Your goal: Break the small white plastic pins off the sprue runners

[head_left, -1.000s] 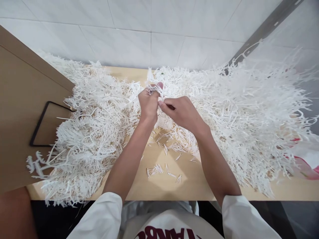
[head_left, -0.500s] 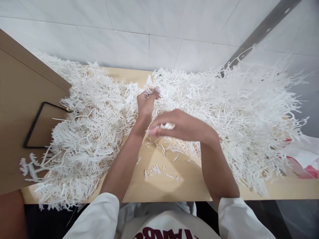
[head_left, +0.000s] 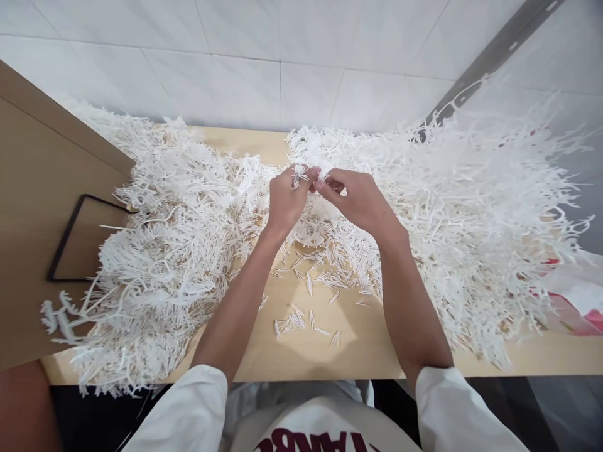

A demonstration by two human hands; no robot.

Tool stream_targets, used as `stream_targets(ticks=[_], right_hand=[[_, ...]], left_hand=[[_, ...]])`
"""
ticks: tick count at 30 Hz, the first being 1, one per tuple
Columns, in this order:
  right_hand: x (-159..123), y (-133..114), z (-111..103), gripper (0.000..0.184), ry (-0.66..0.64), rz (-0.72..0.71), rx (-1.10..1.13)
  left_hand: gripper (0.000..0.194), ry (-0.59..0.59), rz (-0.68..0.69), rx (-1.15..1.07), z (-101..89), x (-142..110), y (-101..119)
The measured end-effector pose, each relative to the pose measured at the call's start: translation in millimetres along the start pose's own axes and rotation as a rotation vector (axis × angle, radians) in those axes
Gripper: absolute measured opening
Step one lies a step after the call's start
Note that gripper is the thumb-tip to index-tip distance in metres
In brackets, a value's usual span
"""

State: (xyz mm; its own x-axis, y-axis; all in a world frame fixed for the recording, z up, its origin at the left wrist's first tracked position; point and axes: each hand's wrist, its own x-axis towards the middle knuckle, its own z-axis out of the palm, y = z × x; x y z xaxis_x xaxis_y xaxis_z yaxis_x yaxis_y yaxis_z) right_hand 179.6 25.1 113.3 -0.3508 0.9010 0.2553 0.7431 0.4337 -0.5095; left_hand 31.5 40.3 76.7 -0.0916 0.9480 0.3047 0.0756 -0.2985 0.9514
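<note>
My left hand [head_left: 291, 191] is closed around a small white branched sprig [head_left: 299, 175], whose thin prongs stick out above the fingers. Thumb and fingertips of my right hand [head_left: 353, 194] pinch at the same white piece, meeting the left fingertips over the middle of the table. Fingers hide most of what lies between them. Below the hands, short white stick-like bits [head_left: 325, 270] lie scattered on the wooden table [head_left: 330, 358]. A small cluster of loose bits [head_left: 294, 321] sits nearer the front edge.
Large tangled heaps of white branching pieces cover the left side [head_left: 160, 251] and right side [head_left: 461, 232]. A brown panel [head_left: 42, 207] with a black wire handle [head_left: 66, 238] stands at left. A tiled wall [head_left: 245, 88] rises behind. A pink-and-white bag [head_left: 572, 301] lies at far right.
My right hand has moved up and away from me, from over the table's middle, to meet the left fingertips. My left hand has shifted slightly right, still holding the sprig.
</note>
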Motion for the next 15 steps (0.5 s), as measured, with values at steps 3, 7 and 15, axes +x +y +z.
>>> stream_targets(ticks=[3, 7, 15], right_hand=[[1.9, 2.9, 1.5, 0.038, 0.017, 0.006, -0.026], [-1.8, -10.3, -0.5, 0.039, -0.009, -0.12, -0.093], [-13.2, -44.5, -6.5, 0.036, 0.165, -0.202, -0.051]], left_hand=[[0.025, -0.046, -0.018, -0.006, -0.2, 0.9, -0.9], [0.021, 0.032, -0.023, -0.007, -2.9, 3.7, -10.2], [0.023, 0.131, -0.002, -0.071, -17.0, 12.5, -16.2]])
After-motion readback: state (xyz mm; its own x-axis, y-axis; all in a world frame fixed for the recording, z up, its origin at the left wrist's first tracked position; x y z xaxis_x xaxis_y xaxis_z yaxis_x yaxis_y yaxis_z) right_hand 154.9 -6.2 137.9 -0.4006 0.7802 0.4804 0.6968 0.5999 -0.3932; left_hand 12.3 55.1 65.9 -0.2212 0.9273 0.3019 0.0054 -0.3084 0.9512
